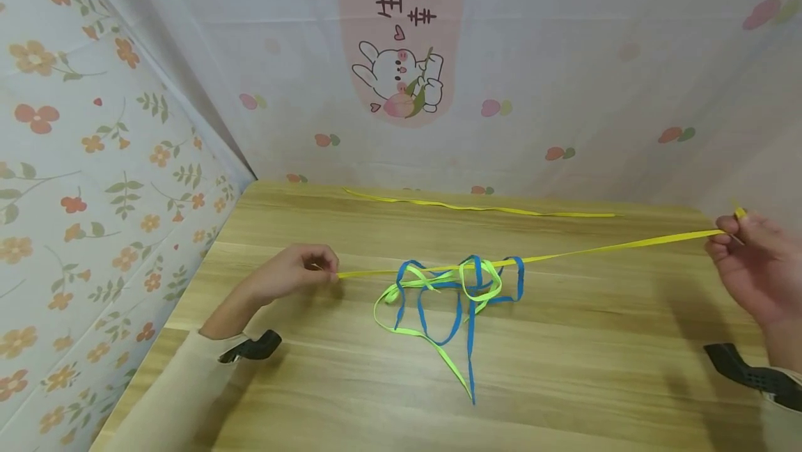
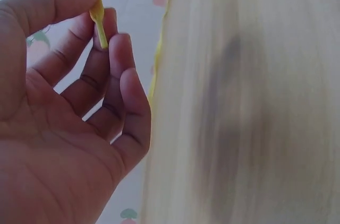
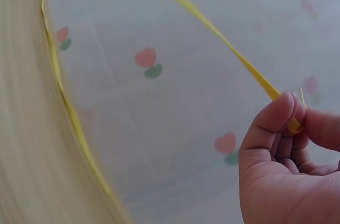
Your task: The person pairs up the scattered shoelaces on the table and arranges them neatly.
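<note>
A yellow flat shoelace [image 1: 620,246] stretches nearly straight between both hands above the table. My left hand [image 1: 293,272] pinches one end of it between thumb and fingertips; in the left wrist view the lace's narrow tip [image 2: 103,35] pokes out past the thumb. At the far right, my right hand [image 1: 755,264] grips the other end, raised higher, and a short bit sticks out from the fingers in the right wrist view. Below the stretched lace lie a blue shoelace [image 1: 471,347] and a neon green shoelace [image 1: 401,331], looped loosely over each other on the wood.
Along the back edge of the wooden table [image 1: 351,382] lies a second yellow shoelace [image 1: 476,209], fairly straight. A printed cloth [image 1: 564,90] with a rabbit hangs behind the table, and a flowered cloth [image 1: 94,180] hangs at the left. Black devices sit on both wrists.
</note>
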`<action>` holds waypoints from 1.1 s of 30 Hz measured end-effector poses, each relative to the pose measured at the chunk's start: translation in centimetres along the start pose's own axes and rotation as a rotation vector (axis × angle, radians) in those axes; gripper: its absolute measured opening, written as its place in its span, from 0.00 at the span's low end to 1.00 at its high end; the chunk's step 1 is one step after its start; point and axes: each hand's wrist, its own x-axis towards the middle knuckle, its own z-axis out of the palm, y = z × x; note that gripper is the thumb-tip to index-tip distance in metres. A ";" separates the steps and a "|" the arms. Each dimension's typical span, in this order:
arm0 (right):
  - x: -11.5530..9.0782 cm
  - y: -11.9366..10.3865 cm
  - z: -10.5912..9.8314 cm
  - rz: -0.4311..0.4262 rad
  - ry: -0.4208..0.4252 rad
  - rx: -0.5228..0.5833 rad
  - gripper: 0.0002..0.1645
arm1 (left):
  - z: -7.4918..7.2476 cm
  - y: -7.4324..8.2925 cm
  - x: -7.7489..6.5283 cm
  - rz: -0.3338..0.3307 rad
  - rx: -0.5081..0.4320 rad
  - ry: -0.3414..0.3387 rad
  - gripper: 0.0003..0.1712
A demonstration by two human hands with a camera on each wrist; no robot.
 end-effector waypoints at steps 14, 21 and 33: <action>4.9 1.0 7.9 -0.034 -0.093 -0.473 0.24 | 3.9 -0.3 2.7 -0.043 0.260 -0.054 0.05; 6.7 1.7 12.5 -0.068 -0.149 -0.606 0.19 | 4.1 0.7 3.4 -0.112 0.397 -0.115 0.05; 9.6 2.9 18.4 -0.063 -0.235 -0.498 0.18 | 6.1 6.6 8.1 0.029 0.432 -0.077 0.04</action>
